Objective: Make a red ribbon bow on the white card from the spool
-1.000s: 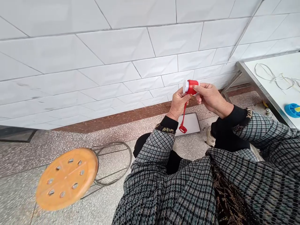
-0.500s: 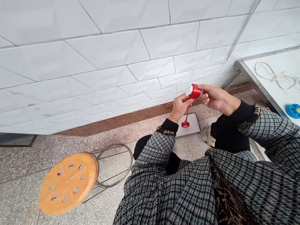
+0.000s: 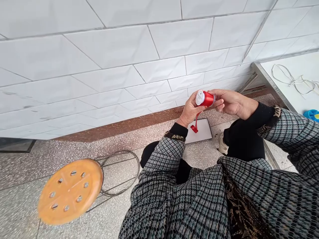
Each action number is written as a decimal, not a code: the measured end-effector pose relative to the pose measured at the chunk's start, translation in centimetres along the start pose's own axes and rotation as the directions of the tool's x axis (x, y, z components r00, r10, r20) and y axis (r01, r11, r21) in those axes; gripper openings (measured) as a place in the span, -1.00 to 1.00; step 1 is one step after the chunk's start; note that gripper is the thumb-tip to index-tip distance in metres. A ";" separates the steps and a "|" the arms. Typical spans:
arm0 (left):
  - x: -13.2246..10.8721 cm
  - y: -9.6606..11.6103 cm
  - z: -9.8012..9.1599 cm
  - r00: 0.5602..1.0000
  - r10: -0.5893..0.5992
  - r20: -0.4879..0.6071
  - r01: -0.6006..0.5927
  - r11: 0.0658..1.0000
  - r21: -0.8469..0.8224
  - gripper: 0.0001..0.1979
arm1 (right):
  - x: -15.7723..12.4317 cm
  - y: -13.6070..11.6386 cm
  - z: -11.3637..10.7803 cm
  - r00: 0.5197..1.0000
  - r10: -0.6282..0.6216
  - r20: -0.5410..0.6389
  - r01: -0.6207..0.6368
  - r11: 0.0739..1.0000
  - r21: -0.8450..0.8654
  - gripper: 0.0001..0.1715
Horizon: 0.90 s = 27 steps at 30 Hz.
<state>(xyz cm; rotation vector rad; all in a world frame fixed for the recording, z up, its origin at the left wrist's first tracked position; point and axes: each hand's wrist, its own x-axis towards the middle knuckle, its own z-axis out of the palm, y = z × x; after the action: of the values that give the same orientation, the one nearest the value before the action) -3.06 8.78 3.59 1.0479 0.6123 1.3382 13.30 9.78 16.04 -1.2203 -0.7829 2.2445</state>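
A spool of red ribbon with a white, labelled end is held up between my two hands, in front of the tiled wall. My left hand grips its white end, thumb below it. At the other end, the fingers of my right hand are closed on the rim. From the spool hangs a loose tail of red ribbon, curled at its tip. Under that tail, a flat white board with a dark edge lies on the floor.
An orange stool with a wire frame lies tipped on its side at the lower left. To the right stands a white table with a metal edge, bearing a loose white cord and a blue round object.
The spool has turned so that its labelled end faces me more. The hanging ribbon tail has risen a little and swung left, its loop now narrower. Both hands keep their hold.
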 end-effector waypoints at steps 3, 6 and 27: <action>-0.1 0.0 0.3 0.994 -0.063 -0.086 0.057 0.996 -0.067 -0.28 | 0.4 1.4 0.6 0.985 -0.169 -0.034 0.167 0.985 -0.054 -0.73; -0.3 0.3 0.6 0.987 -0.088 -0.135 0.070 0.989 -0.128 -0.34 | 1.0 3.1 1.6 0.925 -0.376 -0.054 0.361 0.914 -0.183 -0.63; -0.1 -0.4 -2.8 0.994 -0.058 -0.089 0.070 0.989 0.131 -0.13 | 4.7 3.1 -1.0 0.964 -0.237 -0.118 0.242 0.970 0.030 -0.76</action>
<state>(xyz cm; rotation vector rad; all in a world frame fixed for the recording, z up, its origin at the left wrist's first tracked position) -5.31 9.41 2.02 1.0743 0.8021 1.3046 11.41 10.77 10.69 -1.1544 -0.7871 1.9700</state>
